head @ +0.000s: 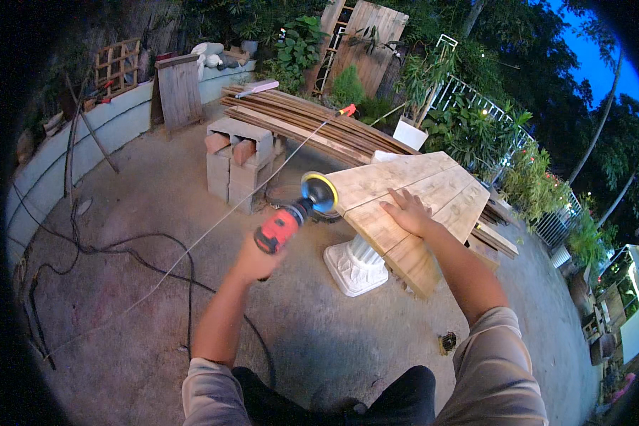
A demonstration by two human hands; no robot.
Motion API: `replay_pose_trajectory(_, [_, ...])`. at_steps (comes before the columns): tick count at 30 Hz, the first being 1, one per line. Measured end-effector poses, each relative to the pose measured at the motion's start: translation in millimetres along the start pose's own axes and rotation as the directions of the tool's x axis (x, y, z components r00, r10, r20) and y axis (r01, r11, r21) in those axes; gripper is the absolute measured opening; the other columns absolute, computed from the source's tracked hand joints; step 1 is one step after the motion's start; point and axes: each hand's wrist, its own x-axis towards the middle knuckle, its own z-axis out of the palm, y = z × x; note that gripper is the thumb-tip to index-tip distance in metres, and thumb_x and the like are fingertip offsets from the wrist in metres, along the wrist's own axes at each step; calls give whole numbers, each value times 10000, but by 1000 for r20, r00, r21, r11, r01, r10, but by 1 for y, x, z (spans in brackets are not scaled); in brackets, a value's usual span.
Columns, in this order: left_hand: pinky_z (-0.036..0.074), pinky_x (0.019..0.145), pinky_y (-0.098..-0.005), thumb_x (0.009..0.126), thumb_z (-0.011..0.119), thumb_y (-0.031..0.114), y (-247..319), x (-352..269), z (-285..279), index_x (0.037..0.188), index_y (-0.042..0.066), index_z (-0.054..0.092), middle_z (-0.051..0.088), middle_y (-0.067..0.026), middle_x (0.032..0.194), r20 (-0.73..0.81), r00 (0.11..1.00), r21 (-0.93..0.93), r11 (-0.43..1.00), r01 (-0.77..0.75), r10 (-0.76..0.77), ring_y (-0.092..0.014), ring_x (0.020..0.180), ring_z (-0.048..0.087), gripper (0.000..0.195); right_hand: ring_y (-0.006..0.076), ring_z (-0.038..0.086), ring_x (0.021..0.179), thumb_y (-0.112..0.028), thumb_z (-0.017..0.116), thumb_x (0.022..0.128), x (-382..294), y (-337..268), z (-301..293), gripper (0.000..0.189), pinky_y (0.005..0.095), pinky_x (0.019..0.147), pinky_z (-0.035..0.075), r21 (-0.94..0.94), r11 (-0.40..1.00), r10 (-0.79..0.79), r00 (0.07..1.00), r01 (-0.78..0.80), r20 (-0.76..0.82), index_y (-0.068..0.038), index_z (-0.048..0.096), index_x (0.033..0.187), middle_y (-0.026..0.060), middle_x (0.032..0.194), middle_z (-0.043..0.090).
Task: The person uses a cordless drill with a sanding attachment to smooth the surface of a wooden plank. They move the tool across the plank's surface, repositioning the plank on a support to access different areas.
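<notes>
My left hand is closed around the grip of a red and black power drill with a round sanding or polishing pad at its front. The yellow-rimmed pad is at the left edge of a wooden plank tabletop; whether it touches the wood I cannot tell. My right hand lies flat on the planks, fingers spread. Under the tabletop stands a white fluted pedestal with a square base on the concrete.
Concrete blocks stand beyond the drill, beside a stack of long boards. A black cable winds over the floor at left. A thin pale cord crosses diagonally. A floor drain lies at lower right.
</notes>
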Motion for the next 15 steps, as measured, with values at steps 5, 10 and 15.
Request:
replay_pose_trajectory(5, [493,650,-346,713,643,81,0,-2,4,868,45,601,614,-86,726,108,994,-27,999,-20,23,-204,671,609,165,385,108,1429,-751,330,836,4,8,3,771,661,1089,90,-1,1000,8,1000,-8,-9,-335,246,1480,109,1568,127])
replay_pose_trajectory(10, [494,642,-344,713,659,93,-13,3,-2,846,26,588,617,-90,707,-12,1000,75,997,-19,20,-195,649,603,164,376,105,1432,-748,325,840,0,-2,-1,773,660,1090,85,0,1000,3,1000,-3,18,-326,244,1482,105,1569,121])
replay_pose_trajectory(15, [494,646,-347,710,661,85,-7,-4,3,859,21,597,628,-100,726,90,996,-26,1000,-13,16,-200,646,601,174,368,104,1434,-750,326,837,3,6,0,781,660,1090,85,-2,1000,14,1000,-14,5,-321,242,1484,103,1569,123])
